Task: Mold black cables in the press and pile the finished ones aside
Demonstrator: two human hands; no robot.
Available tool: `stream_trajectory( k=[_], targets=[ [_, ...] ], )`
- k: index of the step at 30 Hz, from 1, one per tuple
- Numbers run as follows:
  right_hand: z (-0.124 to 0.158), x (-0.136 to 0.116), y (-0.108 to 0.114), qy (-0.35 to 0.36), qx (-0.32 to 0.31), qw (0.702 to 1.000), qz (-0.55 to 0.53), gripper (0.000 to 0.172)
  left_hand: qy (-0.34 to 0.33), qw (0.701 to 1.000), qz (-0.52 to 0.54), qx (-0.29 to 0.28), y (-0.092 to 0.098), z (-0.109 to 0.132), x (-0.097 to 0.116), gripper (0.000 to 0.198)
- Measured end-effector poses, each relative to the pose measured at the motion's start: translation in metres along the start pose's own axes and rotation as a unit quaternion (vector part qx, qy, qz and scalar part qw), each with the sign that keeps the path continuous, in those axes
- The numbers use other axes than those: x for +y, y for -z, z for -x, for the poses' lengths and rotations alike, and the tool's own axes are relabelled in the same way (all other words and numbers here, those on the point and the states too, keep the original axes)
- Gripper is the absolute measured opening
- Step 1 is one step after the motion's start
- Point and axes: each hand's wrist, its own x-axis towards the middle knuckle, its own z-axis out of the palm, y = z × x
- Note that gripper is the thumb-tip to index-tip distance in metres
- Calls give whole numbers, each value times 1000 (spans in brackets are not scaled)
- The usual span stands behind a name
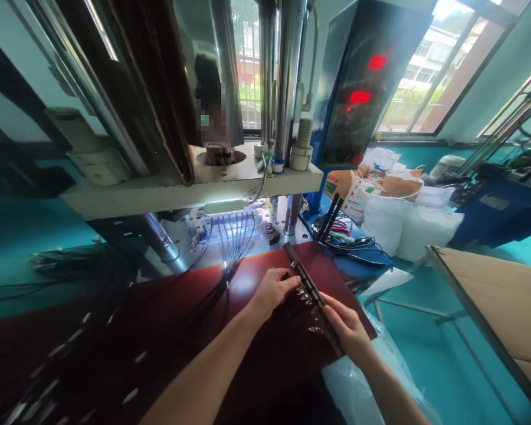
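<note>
My right hand (346, 323) grips a long dark slotted bar (308, 283) along its near half, thumb on its upper side. The bar lies at a slant over the reddish-brown board (248, 283). My left hand (271, 290) is closed in a pinch at the bar's left edge, near its far end. A small shiny metal part (293, 267) shows by the fingertips; the fingers hide most of it. Several small metal pieces (304, 297) line the bar's left side. One more metal piece (314, 330) is just left of the bar's near part.
A press with a pale crossbeam (194, 192) stands ahead, with several thin cables (234, 236) coming from its lower plate. Red-handled scissors (340, 226) and dark cords lie on a blue surface at right. Cables with pale tips (53, 386) blur at lower left. White sacks (383, 221) stand behind.
</note>
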Motion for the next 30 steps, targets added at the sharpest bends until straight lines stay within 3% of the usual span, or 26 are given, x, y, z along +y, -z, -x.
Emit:
stream_trajectory(
  k=[9,11,15,17,19,22,25,30],
  targets=[
    [0,5,-1,4,-6,1000,16,47,-79,995,-57,20,3,-1,-8,29],
    [1,6,-2,-4,0,1000,5,48,-109,991,-52,64,6,-1,-4,25],
    [2,7,-4,-16,0,999,-37,55,-166,963,-49,208,12,4,0,15],
    [3,7,-4,-18,0,999,-48,56,-187,951,-78,232,12,8,1,12],
    [3,7,-4,-12,-2,999,-46,54,-179,954,-120,207,10,10,2,13],
    [3,5,-1,2,-6,999,-41,49,-153,969,-169,97,8,9,2,27],
    [3,5,3,21,-15,999,-35,43,-101,987,-124,-4,8,6,1,36],
    [1,5,8,27,-36,999,-14,40,-13,997,-50,-50,7,5,4,31]
  ],
)
